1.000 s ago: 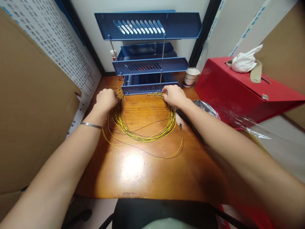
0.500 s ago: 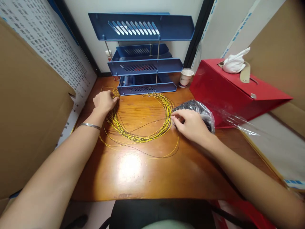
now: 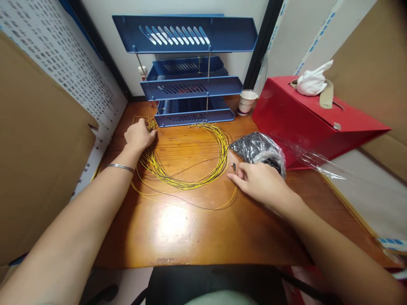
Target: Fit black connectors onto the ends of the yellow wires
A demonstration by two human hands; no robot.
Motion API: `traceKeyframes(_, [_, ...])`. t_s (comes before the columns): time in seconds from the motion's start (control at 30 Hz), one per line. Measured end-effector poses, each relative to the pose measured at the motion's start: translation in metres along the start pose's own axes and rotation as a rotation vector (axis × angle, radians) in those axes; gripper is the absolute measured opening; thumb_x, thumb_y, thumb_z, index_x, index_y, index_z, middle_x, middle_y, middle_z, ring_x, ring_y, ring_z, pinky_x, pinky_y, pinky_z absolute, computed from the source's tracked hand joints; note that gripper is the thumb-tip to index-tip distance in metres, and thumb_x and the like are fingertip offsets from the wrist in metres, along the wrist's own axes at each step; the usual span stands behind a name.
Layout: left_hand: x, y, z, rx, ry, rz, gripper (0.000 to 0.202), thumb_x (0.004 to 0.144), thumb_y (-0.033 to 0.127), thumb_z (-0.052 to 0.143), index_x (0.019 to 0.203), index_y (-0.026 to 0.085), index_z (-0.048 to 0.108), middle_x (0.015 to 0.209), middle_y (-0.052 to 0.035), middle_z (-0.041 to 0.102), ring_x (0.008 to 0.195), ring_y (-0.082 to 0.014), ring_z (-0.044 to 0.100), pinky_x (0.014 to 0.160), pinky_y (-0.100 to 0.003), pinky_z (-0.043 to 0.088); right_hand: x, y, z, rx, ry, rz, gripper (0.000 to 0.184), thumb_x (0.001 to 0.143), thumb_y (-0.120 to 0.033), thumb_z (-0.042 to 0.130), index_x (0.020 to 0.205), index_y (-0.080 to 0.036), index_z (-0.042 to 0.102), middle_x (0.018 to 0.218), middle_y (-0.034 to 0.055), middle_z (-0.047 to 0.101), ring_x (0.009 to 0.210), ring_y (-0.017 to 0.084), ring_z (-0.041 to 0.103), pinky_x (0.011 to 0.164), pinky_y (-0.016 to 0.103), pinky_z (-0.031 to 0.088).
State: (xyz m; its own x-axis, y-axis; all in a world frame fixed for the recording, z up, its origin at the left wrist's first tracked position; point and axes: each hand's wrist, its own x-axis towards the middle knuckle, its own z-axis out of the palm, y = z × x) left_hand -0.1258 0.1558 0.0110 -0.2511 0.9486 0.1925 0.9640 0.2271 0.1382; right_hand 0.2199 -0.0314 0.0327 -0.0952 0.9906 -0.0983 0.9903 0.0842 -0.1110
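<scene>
Head view, looking down at a wooden table (image 3: pixel 178 228). A loose yellow wire coil (image 3: pixel 186 184) lies flat on it, in front of a blue tray rack (image 3: pixel 190 87).

My left hand (image 3: pixel 138 134) has stayed where it was, fingers curled over the coil's left rim. My knuckles hide whether the fingers actually grip any strands.

My right hand (image 3: pixel 259 182) has moved. A second ago it was at the far rim of the coil, against the lowest tray. It then swept down the right side, and now it rests on the table just outside the coil's right edge. It is loosely open, thumb and forefinger stretched forward, and holds nothing I can make out. Just beyond its fingertips sits a small dark end piece (image 3: pixel 233 166), where a stray strand finishes.

A clear bag of black parts (image 3: pixel 257 148), half covered by that hand a moment ago, is now fully in view beside the red box (image 3: pixel 311 114).

My attention seems to have shifted from the coil's rim to that wire end.
</scene>
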Motion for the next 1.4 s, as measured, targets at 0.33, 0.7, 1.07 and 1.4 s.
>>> traceKeyframes(0.33, [-0.043, 0.025, -0.016, -0.083, 0.096, 0.121, 0.041, 0.091, 0.048, 0.052, 0.109, 0.018, 0.074, 0.125, -0.0173, 0.071, 0.118, -0.0401, 0.062, 0.094, -0.050, 0.051, -0.001, 0.001, 0.004, -0.024, -0.059, 0.048, 0.037, 0.094, -0.051, 0.055, 0.107, -0.019, 0.069, 0.094, 0.0144, 0.078, 0.088, 0.034, 0.073, 0.067, 0.035, 0.040])
traceKeyframes(0.7, [-0.166, 0.098, -0.048, -0.433, -0.185, 0.633, 0.033, 0.094, 0.042, 0.059, 0.075, 0.018, 0.072, 0.079, -0.0052, 0.074, 0.072, -0.0192, 0.064, 0.068, -0.031, 0.044, 0.004, 0.002, 0.009, 0.069, -0.054, 0.079, 0.021, 0.086, -0.029, 0.054, 0.083, -0.021, 0.073, 0.089, 0.0102, 0.079, 0.084, 0.030, 0.073, 0.069, 0.035, 0.041])
traceKeyframes(1.07, [-0.176, 0.086, -0.017, -0.333, -0.171, 0.743, 0.058, 0.090, 0.055, 0.065, 0.135, 0.018, 0.059, 0.138, -0.0134, 0.065, 0.127, -0.0352, 0.055, 0.103, -0.050, 0.046, 0.007, 0.004, 0.023, 0.139, 0.073, 0.097, 0.034, 0.095, -0.040, 0.055, 0.116, -0.016, 0.068, 0.087, 0.0125, 0.077, 0.082, 0.031, 0.074, 0.071, 0.035, 0.046])
traceKeyframes(1.4, [-0.183, 0.084, -0.010, -0.454, -0.209, 0.805, 0.026, 0.091, 0.031, 0.069, 0.113, 0.018, 0.067, 0.112, -0.0083, 0.075, 0.099, -0.0263, 0.064, 0.090, -0.042, 0.050, 0.007, 0.006, 0.022, 0.175, 0.099, 0.104, 0.023, 0.091, -0.032, 0.053, 0.084, -0.021, 0.072, 0.076, 0.0083, 0.075, 0.073, 0.028, 0.070, 0.068, 0.035, 0.041])
